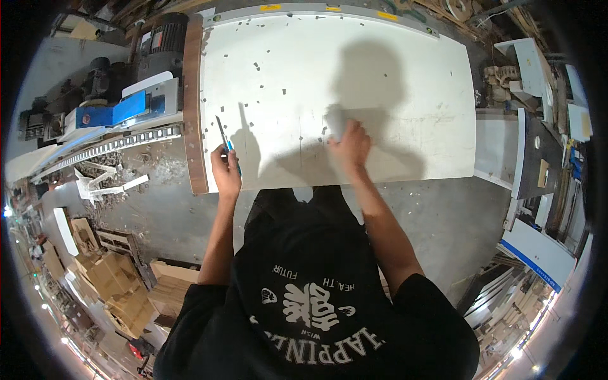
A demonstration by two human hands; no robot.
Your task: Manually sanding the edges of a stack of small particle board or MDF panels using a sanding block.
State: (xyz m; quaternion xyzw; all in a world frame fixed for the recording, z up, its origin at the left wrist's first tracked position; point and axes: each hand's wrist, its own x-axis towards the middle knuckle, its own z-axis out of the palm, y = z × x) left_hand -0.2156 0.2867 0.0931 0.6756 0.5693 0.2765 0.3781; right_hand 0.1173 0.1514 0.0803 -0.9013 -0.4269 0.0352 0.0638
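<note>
My left hand (pixel 227 170) is closed around a utility knife (pixel 228 144) with a blue handle, its dark blade pointing up and away over the left part of a white board (pixel 291 69). My right hand (pixel 352 144) is over the near middle of the same board, fingers curled. A blurred grey shape (pixel 335 120) shows at its fingertips; I cannot make out what it is. Small dark chips (pixel 284 92) lie scattered over the board, mostly on its left half, and several are close to the right hand.
A long spirit level (pixel 304 8) lies along the board's far edge. A brown strip (pixel 195 101) borders the left side. Motors and machinery (pixel 161 47) stand at far left, cardboard boxes (pixel 117 288) at lower left. White panels (pixel 497 149) stand on the right.
</note>
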